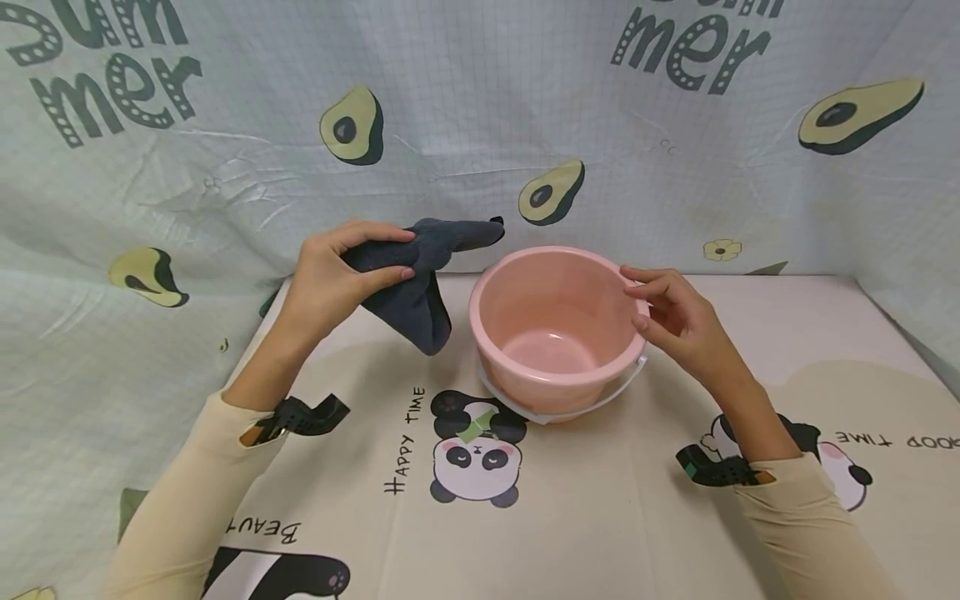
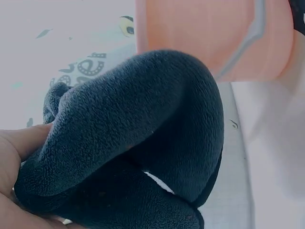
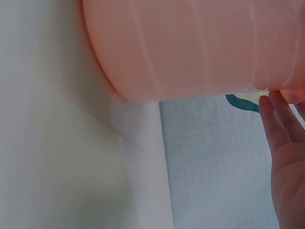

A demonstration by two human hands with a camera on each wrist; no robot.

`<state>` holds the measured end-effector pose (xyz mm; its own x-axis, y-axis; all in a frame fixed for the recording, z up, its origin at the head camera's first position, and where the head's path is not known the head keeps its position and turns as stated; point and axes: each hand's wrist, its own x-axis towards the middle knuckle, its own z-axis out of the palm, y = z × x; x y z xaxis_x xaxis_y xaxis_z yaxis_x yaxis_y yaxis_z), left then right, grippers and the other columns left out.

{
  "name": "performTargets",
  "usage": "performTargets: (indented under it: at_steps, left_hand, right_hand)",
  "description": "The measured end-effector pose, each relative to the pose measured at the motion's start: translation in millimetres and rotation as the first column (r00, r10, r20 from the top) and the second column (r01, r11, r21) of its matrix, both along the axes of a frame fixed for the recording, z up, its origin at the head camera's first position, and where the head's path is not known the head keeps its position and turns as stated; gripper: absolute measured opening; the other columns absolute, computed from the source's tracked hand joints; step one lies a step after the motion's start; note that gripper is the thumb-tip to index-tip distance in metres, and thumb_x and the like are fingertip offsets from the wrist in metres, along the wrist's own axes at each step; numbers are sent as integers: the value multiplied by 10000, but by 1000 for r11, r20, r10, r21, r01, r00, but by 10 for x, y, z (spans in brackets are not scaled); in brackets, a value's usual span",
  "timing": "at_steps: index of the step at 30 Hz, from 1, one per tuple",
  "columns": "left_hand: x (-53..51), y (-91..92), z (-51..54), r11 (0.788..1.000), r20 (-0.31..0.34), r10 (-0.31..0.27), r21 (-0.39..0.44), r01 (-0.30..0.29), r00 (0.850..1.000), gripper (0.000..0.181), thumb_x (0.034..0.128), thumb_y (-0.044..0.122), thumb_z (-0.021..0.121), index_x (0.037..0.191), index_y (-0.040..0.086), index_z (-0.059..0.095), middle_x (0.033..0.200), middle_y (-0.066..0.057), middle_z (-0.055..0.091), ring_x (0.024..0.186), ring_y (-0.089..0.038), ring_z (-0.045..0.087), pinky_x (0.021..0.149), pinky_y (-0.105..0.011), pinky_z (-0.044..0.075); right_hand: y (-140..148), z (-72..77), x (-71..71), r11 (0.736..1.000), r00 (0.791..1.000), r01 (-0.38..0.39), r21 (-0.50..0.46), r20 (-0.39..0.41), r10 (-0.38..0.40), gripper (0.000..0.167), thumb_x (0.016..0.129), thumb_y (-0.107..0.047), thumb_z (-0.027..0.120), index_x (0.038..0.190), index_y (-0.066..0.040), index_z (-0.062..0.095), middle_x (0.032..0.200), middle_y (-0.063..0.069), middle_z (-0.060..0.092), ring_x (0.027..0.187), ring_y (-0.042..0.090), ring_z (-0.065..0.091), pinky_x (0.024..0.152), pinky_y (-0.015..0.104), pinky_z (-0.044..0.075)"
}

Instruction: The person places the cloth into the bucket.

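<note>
A dark blue-grey fleecy cloth (image 1: 412,287) hangs folded and crumpled from my left hand (image 1: 333,271), which pinches it between thumb and fingers. In the left wrist view the cloth (image 2: 138,109) bends over in a thick loop and hides part of that hand (image 2: 19,167). Just right of the cloth is a pink bucket (image 1: 510,350) on the table, its mouth facing up. My right hand (image 1: 682,329) holds the bucket's rim at the right side. From below, the right wrist view shows fingers (image 3: 276,119) against the bucket's outside (image 3: 190,52).
The bucket's pale handle (image 1: 540,417) hangs down along its near side. A table cover (image 1: 600,508) with panda prints and lettering lies underneath. Behind stands a pale hanging sheet (image 1: 465,108) printed with avocados. Each wrist wears a black camera strap (image 1: 300,417).
</note>
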<state>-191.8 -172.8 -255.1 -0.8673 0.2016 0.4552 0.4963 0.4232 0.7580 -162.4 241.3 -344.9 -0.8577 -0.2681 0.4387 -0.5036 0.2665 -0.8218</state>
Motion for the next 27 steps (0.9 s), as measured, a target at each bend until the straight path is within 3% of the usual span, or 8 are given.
performTargets:
  at_steps: [6, 14, 27]
  left_hand:
    - [-20, 108, 96, 999, -67, -32, -1, 32, 997, 340, 782, 30, 877, 1098, 133, 808, 1133, -8, 737, 1098, -100, 640, 968, -229, 492]
    - [-39, 234, 305, 998, -111, -62, 24, 65, 992, 329, 790, 33, 873, 1100, 117, 806, 1122, 0, 738, 1082, -112, 642, 946, -243, 504]
    - [-53, 536, 652, 979, -190, -191, 34, 201, 963, 324, 796, 33, 867, 1108, 86, 797, 1128, -18, 732, 1080, -126, 646, 904, -279, 533]
  right_hand:
    - [16, -6, -8, 1000, 1000, -13, -11, -7, 13, 302, 939, 75, 623, 1237, 54, 583, 1448, 112, 514, 1324, 108, 536, 1032, 175, 444]
    - [28, -21, -31, 1000, 999, -23, 0, -22, 23, 308, 933, 76, 633, 1234, 58, 576, 1441, 110, 519, 1312, 100, 545, 1024, 181, 453]
    - [28, -4, -34, 999, 999, -41, -9, -20, 41, 306, 919, 108, 626, 1220, 81, 578, 1425, 128, 522, 1306, 104, 547, 1016, 178, 464]
